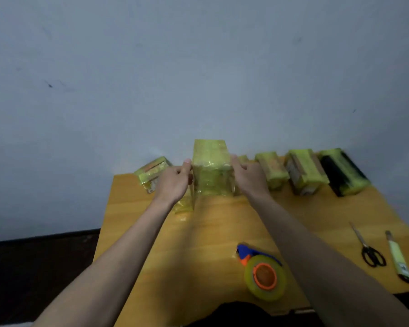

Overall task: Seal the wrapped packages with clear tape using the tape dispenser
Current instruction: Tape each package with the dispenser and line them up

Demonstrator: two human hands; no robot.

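Note:
A tall package wrapped in yellow-green film (pixel 210 169) stands upright near the far edge of the wooden table (pixel 222 232). My left hand (pixel 174 184) grips its left side and my right hand (pixel 248 177) grips its right side. A loose flap of the film (pixel 183 206) trails onto the table below my left wrist. The tape dispenser (pixel 261 271), blue and orange with a roll of clear tape, lies near the front edge between my forearms, untouched.
One wrapped package (pixel 151 173) lies at the far left, and three more (pixel 272 169) (pixel 305 171) (pixel 344 172) line the far right, the last one black. Scissors (pixel 368 246) and a utility knife (pixel 399 257) lie at the right. A grey wall rises behind.

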